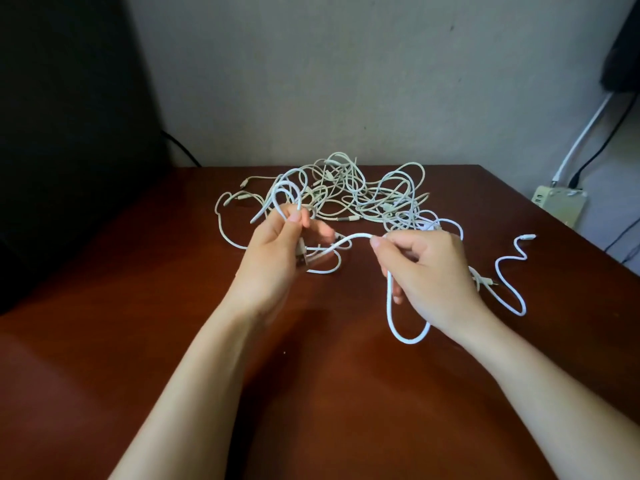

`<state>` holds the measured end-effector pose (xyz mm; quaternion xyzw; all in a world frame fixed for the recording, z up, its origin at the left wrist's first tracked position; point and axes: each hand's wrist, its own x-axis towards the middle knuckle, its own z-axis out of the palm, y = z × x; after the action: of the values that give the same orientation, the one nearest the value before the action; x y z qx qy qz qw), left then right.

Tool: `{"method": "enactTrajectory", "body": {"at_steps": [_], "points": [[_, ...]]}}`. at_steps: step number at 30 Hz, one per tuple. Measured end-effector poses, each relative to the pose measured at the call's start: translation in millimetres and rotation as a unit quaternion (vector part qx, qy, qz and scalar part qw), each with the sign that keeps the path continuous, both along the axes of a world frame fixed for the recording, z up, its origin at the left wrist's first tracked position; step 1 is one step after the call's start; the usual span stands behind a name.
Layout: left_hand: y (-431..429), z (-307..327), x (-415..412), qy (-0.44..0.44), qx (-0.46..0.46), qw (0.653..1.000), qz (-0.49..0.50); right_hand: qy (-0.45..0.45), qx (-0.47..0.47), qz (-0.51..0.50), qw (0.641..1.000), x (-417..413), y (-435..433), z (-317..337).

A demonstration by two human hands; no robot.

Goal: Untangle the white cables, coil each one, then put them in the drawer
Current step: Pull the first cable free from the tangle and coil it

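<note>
A tangle of several thin white cables (360, 195) lies on the far middle of the dark red-brown table (311, 393). A thicker white cable (353, 237) runs between both hands above the table. My left hand (277, 251) grips a loop of it, with a plug end at the palm. My right hand (426, 271) pinches the same cable between thumb and forefinger. From there it hangs in a loop below the wrist and trails right across the table to its loose end (528, 237). No drawer is in view.
A pale wall stands behind the table. A dark mass (69, 133) fills the left side. A beige power strip (557, 202) with white and black cords plugged in lies off the table's right edge, near a dark object at the top right.
</note>
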<state>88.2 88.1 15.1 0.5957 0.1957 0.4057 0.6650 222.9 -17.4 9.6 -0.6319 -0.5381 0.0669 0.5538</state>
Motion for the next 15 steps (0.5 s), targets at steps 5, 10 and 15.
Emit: {"method": "enactTrajectory", "body": {"at_steps": [5, 10, 15], "points": [[-10.5, -2.1, 0.6, 0.065, -0.005, 0.993, -0.096, -0.086, 0.048, -0.025, 0.995, 3.6, -2.4, 4.7], [-17.0, -4.7, 5.1, 0.129, 0.067, 0.978, -0.149, -0.069, 0.051, -0.078, 0.993, 6.8, -2.3, 5.8], [-25.5, -7.7, 12.1, 0.122, 0.046, 0.976, -0.173, -0.064, 0.039, -0.11, 0.991, 6.8, 1.3, 2.5]]}}
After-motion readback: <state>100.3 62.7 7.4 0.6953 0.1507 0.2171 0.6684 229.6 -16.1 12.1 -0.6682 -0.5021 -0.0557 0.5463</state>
